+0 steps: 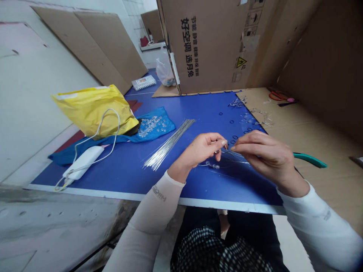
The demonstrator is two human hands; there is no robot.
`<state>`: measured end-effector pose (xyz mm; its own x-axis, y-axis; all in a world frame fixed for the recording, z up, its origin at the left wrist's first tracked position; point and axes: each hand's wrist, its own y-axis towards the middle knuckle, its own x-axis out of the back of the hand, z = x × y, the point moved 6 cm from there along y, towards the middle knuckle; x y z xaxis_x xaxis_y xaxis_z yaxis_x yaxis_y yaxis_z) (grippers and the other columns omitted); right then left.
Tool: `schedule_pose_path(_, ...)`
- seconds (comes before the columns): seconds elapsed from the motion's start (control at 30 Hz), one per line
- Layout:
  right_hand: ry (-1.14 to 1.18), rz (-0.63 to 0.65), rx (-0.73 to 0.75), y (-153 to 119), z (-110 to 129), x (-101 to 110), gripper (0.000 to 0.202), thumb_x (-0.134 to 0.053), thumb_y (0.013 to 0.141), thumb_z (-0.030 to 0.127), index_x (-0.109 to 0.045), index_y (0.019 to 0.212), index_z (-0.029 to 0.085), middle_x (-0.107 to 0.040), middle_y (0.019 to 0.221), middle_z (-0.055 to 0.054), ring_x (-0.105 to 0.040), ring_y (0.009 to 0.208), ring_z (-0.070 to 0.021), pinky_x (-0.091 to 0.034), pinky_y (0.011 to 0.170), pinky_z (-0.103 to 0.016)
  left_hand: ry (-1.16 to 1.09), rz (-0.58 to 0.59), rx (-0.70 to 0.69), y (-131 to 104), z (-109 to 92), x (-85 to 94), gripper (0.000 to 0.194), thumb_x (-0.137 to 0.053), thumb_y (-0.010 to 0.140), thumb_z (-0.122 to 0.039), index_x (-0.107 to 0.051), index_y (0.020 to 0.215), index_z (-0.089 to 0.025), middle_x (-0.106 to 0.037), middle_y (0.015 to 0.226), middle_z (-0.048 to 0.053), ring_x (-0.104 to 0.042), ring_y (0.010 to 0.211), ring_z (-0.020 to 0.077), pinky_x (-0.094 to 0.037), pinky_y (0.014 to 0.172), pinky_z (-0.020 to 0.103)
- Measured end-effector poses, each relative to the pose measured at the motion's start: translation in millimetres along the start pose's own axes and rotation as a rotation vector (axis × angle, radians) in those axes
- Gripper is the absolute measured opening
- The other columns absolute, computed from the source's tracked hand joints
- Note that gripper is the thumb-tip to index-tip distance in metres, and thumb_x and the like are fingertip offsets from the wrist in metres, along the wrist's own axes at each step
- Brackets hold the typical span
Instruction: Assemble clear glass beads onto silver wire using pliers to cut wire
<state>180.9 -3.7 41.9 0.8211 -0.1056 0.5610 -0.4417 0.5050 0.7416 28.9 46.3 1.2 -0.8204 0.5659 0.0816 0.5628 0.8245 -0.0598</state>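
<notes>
My left hand [204,149] pinches a thin wire, with a small bead at its fingers. Close beside it on the right, my right hand [262,153] has its thumb and fingertips pressed together on fine wire. Below my left hand, several clear beads [212,165] lie on the blue table [124,166]. A bundle of straight silvery wires [168,145] rests left of my hands. Clear beads [151,125] are spread on a blue cloth [167,122]. Black rings [231,122] and finished-looking wire pieces [238,102] lie beyond my hands.
A yellow bag [99,109] and a white device with a cord [83,162] are at the left. A tall cardboard box [212,45] stands behind. Green-handled pliers [310,159] and orange-handled scissors [276,95] lie on cardboard [306,132] at the right.
</notes>
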Motion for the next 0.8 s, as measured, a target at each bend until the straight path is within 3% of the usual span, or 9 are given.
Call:
schedule_pose_path(0.27,0.113,-0.094,-0.151,-4,-19,-3,0.023,-0.063,0.09,0.015,-0.077,0.095,0.033,-0.076,0.09,-0.001,-0.071,0.085,-0.0195,-0.056,0.078,-0.036,-0.002,0.051,0.034,-1,0,-3.5,0.021,-0.058,0.092,-0.037,-0.06,0.087,-0.016,-0.057,0.055,-0.004,-0.049,0.05,0.0065,-0.032,0.052,0.021)
schedule_pose_path(0.47,0.14,-0.084,-0.14,-1,-17,-6,0.024,-0.061,0.092,0.012,-0.075,0.095,0.031,-0.075,0.088,-0.001,-0.07,0.083,-0.0176,-0.055,0.078,-0.035,-0.007,0.103,0.009,-2,-1,-6.0,0.024,-0.058,0.092,-0.04,-0.059,0.086,-0.016,-0.058,0.055,-0.004,-0.048,0.051,0.0065,-0.032,0.053,0.021)
schedule_pose_path(0.8,0.014,-0.078,-0.063,-2,-7,-4,0.03,-0.058,0.09,0.008,-0.075,0.101,0.03,-0.076,0.095,-0.003,-0.07,0.086,-0.02,-0.056,0.077,-0.036,0.042,0.074,0.015,0,2,-4.9,0.022,-0.056,0.092,-0.037,-0.06,0.087,-0.017,-0.058,0.057,-0.004,-0.05,0.053,0.0074,-0.036,0.056,0.022)
